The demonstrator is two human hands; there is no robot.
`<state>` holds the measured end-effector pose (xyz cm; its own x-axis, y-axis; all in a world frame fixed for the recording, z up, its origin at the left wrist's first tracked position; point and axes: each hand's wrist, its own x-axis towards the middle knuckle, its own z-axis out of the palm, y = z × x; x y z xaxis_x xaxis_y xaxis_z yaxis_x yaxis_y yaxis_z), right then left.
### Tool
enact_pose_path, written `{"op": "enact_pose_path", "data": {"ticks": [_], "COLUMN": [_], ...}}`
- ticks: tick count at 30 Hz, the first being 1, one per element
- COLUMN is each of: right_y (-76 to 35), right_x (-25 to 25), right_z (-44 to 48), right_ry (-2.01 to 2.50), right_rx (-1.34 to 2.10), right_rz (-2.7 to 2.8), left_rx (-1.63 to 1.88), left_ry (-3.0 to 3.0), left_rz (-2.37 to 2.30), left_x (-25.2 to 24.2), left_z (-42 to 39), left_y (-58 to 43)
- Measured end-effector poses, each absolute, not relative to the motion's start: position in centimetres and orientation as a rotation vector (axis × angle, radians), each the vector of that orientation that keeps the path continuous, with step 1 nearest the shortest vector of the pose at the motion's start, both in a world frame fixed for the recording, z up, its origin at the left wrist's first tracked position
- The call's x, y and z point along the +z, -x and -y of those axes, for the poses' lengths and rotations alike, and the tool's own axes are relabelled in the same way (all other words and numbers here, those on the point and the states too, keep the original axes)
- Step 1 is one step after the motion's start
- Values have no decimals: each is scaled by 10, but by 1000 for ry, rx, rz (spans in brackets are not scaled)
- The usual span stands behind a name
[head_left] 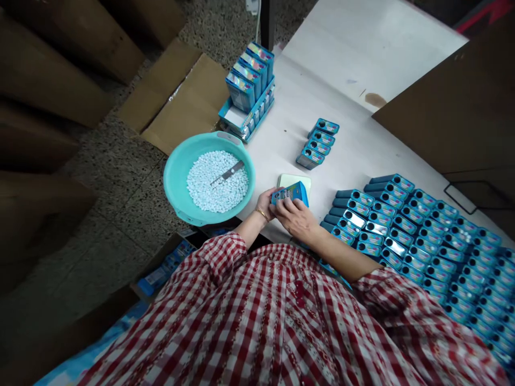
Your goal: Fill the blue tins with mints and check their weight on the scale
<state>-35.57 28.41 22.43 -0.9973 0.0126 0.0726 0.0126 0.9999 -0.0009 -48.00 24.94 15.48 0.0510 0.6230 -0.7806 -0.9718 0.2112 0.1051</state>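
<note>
Both my hands hold one small blue box (pixel 293 192) just above the near edge of the white table (pixel 346 69). My left hand (pixel 265 206) grips its left end and wears a gold bracelet. My right hand (pixel 296 217) is closed over its near side. A pale square pad (pixel 300 179) lies on the table right behind the box. To the left, a teal basin (pixel 177 171) holds many small white tablets (pixel 209 190) and a metal scoop (pixel 227 173).
Several rows of open blue boxes (pixel 422 236) cover the table at the right. A short row of blue boxes (pixel 317 143) lies mid-table. A display tray of packed boxes (pixel 250 86) sits at the table's left edge. Cardboard cartons (pixel 177 96) stand on the floor; a brown carton (pixel 462 107) at right.
</note>
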Motion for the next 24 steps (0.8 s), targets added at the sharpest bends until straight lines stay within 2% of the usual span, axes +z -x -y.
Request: {"op": "enact_pose_path", "data": {"ticks": [8,12,18,24], "right_y": [334,322,311,325], "right_x": [226,210,155,120], "right_z": [-297,-311,-335,-338], "right_ry": [398,682,1070,1188], "right_rx": [100,571,1333,1542], "right_rz": [2902,2649,1953,1730], "left_rx": [1346,1382,1418,1452], "left_ry": [543,621,630,643], "left_rz": [-774,-782,-712,-756], "left_x": [146,138,146,172], "left_z": [-254,-253,-245,-220], "left_y": [480,482,488,518]}}
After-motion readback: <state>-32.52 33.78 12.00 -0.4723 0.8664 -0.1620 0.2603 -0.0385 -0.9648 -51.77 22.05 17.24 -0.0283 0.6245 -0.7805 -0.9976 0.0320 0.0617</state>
